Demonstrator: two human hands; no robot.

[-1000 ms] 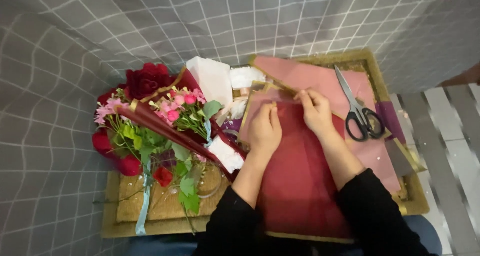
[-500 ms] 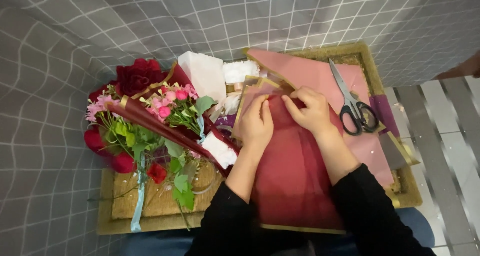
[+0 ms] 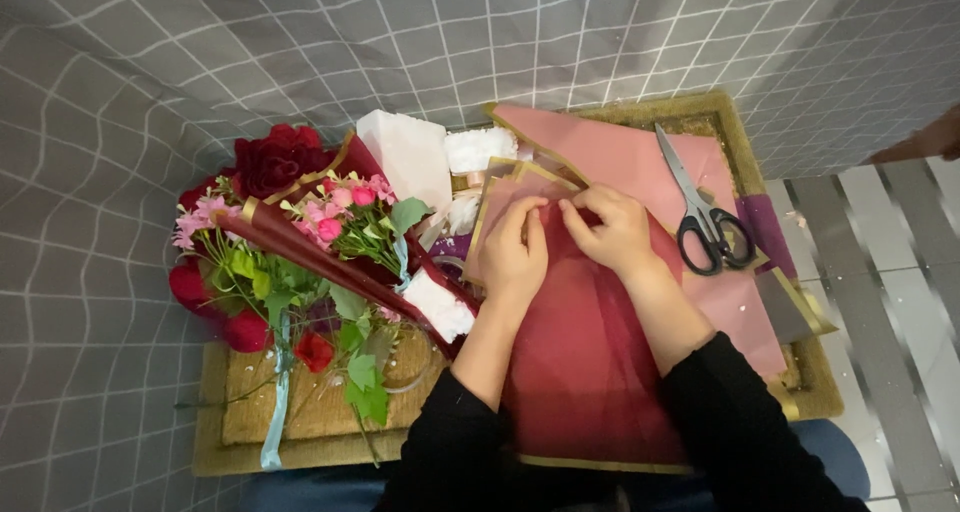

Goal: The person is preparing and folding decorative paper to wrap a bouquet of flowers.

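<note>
Checked cloth, red wrapping sheet lengthwise toward wearer

Looks like I'm at a home craft corner for florist stuff: bouquet, wrapping paper sheets and scissors on a woven tray, grey checked cloth all around.

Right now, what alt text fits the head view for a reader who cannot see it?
Both hands, left hand and right hand, pinch the top edge of a red sheet on a tray. A bouquet lies left, scissors right.
</note>
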